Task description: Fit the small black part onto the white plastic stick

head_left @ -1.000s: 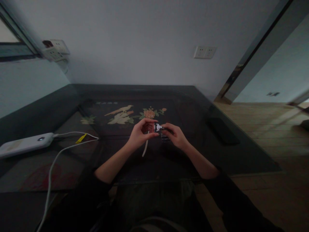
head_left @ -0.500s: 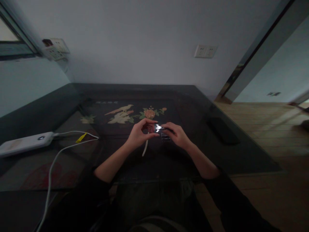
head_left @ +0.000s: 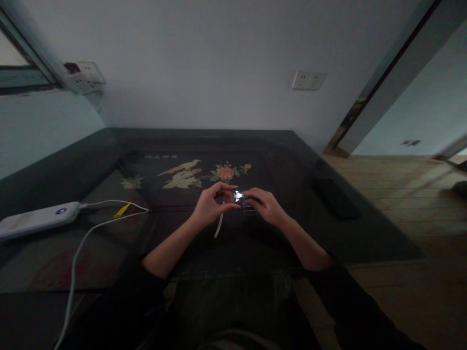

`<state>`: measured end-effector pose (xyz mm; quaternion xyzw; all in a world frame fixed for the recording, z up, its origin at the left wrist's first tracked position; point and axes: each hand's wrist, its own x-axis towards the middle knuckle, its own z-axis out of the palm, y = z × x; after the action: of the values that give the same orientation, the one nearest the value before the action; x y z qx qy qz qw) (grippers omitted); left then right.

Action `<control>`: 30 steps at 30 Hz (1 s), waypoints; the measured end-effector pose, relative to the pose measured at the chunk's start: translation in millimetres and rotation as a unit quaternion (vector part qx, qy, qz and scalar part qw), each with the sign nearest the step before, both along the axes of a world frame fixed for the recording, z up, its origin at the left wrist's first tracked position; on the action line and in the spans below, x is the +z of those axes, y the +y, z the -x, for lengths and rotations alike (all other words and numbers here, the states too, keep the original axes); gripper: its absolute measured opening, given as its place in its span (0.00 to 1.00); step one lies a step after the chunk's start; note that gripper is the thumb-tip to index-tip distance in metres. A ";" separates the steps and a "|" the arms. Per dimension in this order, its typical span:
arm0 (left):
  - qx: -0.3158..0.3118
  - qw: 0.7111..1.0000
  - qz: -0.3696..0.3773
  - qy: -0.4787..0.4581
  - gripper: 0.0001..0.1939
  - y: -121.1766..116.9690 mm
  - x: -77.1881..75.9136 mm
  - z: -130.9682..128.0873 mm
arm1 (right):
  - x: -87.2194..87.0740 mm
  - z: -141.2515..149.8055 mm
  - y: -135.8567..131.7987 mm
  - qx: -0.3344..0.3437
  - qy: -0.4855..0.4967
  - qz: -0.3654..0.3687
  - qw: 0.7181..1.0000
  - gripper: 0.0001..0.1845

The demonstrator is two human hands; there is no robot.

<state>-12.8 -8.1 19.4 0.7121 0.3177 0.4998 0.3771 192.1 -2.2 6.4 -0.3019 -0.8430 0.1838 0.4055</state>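
Note:
My left hand (head_left: 213, 204) is closed, with thumb and fingers gripping the edges of a small dark flat piece (head_left: 238, 196) that has a bright white patch. My right hand (head_left: 268, 206) pinches a slim dark tool (head_left: 253, 198), whose tip is at the bright patch; whether it touches I cannot tell. Just below the fingers lies a small dark case with compartments (head_left: 250, 210), partly hidden by my right hand. A thin white strip (head_left: 219, 226) extends down from beneath my left hand. Both hands are just above the dark tabletop.
The dark table (head_left: 204, 253) has a bird-and-flower picture (head_left: 182, 176). A white power bank (head_left: 40, 218) lies at left, with a white cable (head_left: 85, 238) bearing a yellow tag (head_left: 122, 210). A dark flat object (head_left: 335, 198) lies at right. Wall sockets (head_left: 308, 80) are behind.
Both hands keep their grips around the small piece and the tool. The view has shifted very slightly; otherwise little differs.

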 end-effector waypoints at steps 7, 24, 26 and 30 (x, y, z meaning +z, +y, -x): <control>0.007 1.000 0.018 -0.004 0.24 2.2 -5.2 -0.2 | -5.0 1.3 1.0 -0.007 0.005 -0.004 1.000 0.10; -0.015 0.999 0.029 -0.027 0.23 3.1 -0.1 -0.6 | -0.3 6.9 -2.6 -0.019 0.036 0.018 0.999 0.09; -0.016 0.999 0.030 -0.026 0.23 2.6 1.0 0.0 | 0.7 6.1 -2.7 -0.016 0.035 0.017 0.999 0.09; -0.021 0.999 0.035 -0.025 0.24 2.6 3.4 1.6 | 1.4 5.2 -2.9 -0.006 0.039 0.018 0.999 0.10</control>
<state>-14.4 -5.5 22.8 0.6921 0.3108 0.4978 0.4202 187.0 -5.1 7.8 -0.3069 -0.8214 0.2083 0.4333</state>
